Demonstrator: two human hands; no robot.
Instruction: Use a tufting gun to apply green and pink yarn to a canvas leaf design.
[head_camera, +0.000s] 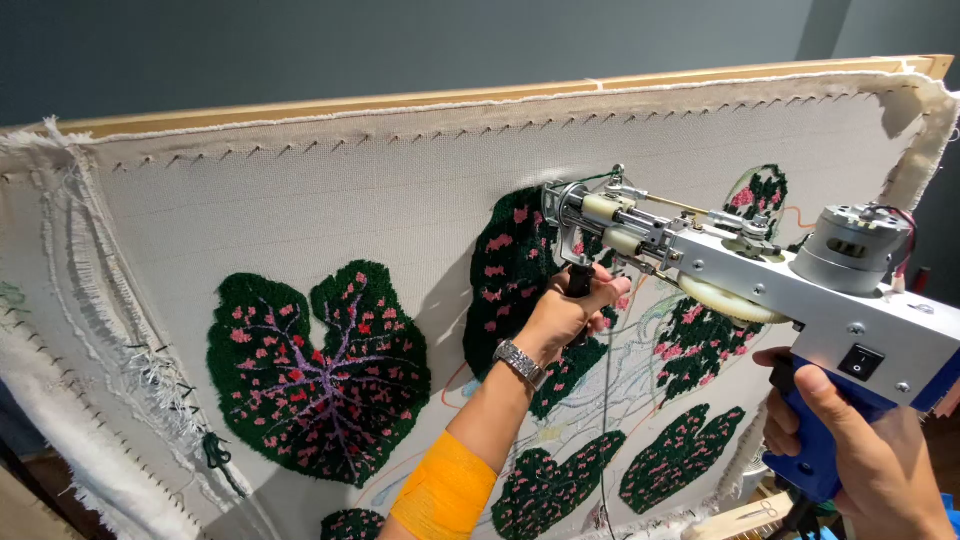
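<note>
Both hands on a tufting gun (760, 285), silver-bodied with a blue handle, held up against a stretched cream cloth (330, 190) on a wooden frame (330, 104). Left hand (566, 312) reaches forward and up, forearm rising from the bottom of the view, wrist bent slightly back; its grip is closed around the short black front handle (580, 281) under the gun's nose, fingers wrapped, thumb over the top. A metal wristwatch (520, 362) sits on that wrist, and a yellow band (445, 492) wraps the forearm lower down. Right hand (865, 455) at lower right, close to the camera, grip shut on the blue rear handle (815, 450), fingers curled round its front side; whether a finger rests on a trigger cannot be told. The gun lies tilted, nose high and left, its tip at the cloth beside a partly tufted dark green leaf (515, 270) with pink flecks. A round grey motor (852, 248) sits on top at the back, a black switch (860, 362) on the side plate. A finished dark green leaf (320, 370) with pink spots and purple veins lies well to the left; smaller green leaves (680, 455) sit below the gun. Loose threads hang along the cloth's frayed left edge (130, 340)
</note>
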